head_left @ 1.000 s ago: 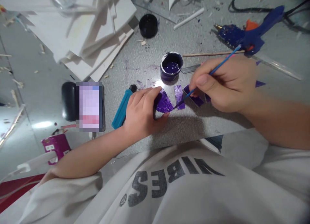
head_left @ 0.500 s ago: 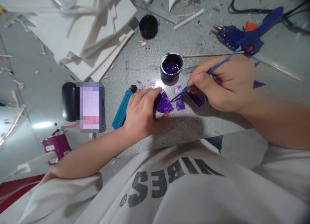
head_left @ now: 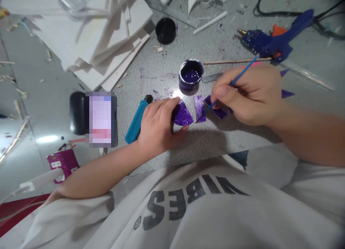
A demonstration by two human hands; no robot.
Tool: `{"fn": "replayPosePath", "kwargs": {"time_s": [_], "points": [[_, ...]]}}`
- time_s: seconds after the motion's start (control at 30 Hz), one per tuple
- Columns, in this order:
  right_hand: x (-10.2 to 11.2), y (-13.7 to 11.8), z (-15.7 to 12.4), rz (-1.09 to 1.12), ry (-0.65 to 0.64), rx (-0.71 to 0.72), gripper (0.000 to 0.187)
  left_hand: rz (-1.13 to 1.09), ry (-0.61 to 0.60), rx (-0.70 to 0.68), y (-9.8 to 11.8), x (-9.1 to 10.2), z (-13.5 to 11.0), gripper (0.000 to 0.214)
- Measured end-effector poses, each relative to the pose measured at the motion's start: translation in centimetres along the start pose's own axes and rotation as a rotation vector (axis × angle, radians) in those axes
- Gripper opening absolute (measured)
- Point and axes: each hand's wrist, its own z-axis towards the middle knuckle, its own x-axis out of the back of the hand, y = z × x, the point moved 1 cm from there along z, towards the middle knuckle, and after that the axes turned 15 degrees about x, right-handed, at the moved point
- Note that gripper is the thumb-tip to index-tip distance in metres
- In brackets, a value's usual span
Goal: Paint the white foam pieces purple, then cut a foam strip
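Note:
My left hand (head_left: 159, 125) grips a wedge-shaped purple painted piece (head_left: 183, 114) by its edges, thumb at the near side and fingers at the far side. Wet paint shines on it. Between the fingers of my right hand (head_left: 242, 94) is a thin blue paintbrush (head_left: 238, 76). Its tip points down near the lower corner of a purple rectangular strip (head_left: 198, 107), just right of the wedge. More purple pieces (head_left: 219, 111) lie partly hidden under my right hand. Beyond them stands an open pot of purple paint (head_left: 191, 74), its rim smeared white.
A teal cutter (head_left: 136, 121) lies left of my left hand, near a phone (head_left: 101, 119) and a black case (head_left: 77, 112). White boards (head_left: 91, 37) are stacked at the back left. A blue glue gun (head_left: 269, 42), black lid (head_left: 165, 30) and wooden stick (head_left: 234, 61) lie farther back.
My right hand has shifted slightly right, taking the brush tip off the wedge's edge to the lower end of the strip. My left hand stays in place.

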Motion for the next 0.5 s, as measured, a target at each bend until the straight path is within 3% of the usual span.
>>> {"fn": "replayPosePath", "kwargs": {"time_s": [0.17,0.33,0.5], "points": [[0.08,-0.32,0.02,-0.021,-0.01,-0.054,0.036,0.008,0.002,-0.012,0.0,0.03,-0.01,0.072],[0.21,-0.2,0.29,-0.015,-0.007,0.057,0.032,0.014,-0.008,0.006,0.02,-0.02,0.0,0.074],[0.51,-0.39,0.37,-0.026,-0.06,-0.043,0.032,-0.01,-0.019,0.001,-0.01,0.1,-0.02,0.074]]}}
